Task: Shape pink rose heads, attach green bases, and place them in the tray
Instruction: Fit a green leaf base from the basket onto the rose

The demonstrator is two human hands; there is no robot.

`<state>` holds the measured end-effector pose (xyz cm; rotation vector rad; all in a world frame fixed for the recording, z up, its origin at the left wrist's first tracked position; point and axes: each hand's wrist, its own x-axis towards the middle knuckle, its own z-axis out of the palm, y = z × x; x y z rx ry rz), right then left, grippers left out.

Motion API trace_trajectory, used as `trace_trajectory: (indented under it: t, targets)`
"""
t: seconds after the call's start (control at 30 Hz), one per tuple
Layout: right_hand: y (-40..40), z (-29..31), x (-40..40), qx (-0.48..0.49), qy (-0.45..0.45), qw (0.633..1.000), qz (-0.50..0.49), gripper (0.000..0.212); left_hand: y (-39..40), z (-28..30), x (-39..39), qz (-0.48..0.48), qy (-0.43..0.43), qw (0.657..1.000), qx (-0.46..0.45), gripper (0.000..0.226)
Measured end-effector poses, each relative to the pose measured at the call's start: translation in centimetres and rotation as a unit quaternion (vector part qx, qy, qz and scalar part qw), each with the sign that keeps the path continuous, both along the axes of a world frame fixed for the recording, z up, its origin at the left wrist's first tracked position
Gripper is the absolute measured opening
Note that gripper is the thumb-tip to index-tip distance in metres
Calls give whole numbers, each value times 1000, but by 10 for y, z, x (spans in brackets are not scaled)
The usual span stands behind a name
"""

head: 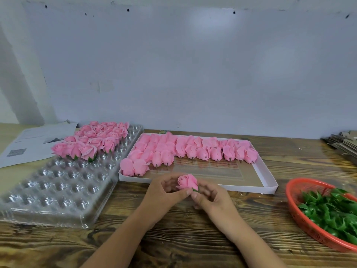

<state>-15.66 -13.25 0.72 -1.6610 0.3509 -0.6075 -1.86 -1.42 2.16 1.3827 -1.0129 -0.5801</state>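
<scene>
Now, hands: left hand [164, 190] and right hand [207, 198] both pinching soft pink foam rose head [187, 181].
Risk, petals: crushed by tight squeezing.
Risk, green plastic base [196, 189]: possibly loose, slipping off before clear plastic dimpled tray [58, 190].

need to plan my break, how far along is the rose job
Done: finished roses fill only the clear tray's far end. In hand: both hands, left hand and right hand, hold one rose with its green base. Left: many unshaped heads in the white box.
</scene>
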Motion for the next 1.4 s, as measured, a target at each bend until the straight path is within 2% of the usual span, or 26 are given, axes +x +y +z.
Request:
trace_trajectory:
  t: [0.13, 0.23, 0.6, 0.7, 0.9, 1.07, 1.23, 1.4]
  targets:
    - [-1, -4, 1, -82, 18, 996, -25, 36, -1, -2, 0, 5, -17, 1000, 14, 33]
    - [2, -5, -1, -163, 39, 985, -31, 37, -3, -4, -1, 6, -29, 999, 24, 39]
    - [10, -1, -3, -215, 40, 976, -11, 37, -5, -7, -3, 13, -38, 999, -7, 43]
    - [9, -3, -3, -197, 46, 979, 0, 33, -5, -8, -3, 9, -32, 999, -11, 42]
    - [17, -5, 3, -79, 52, 995, 39, 22, -5, -7, -5, 18, -32, 999, -16, 44]
    - [23, -9, 8, -115, 70, 991, 26, 6, -3, 1, -12, 12, 13, 999, -35, 31]
    - [25, -7, 5, -159, 66, 984, 38, 26, -4, -1, -17, -11, -12, 1000, -18, 22]
    - [23, -9, 5, -158, 63, 985, 2, 26, -6, -6, -13, -19, -47, 999, 12, 15]
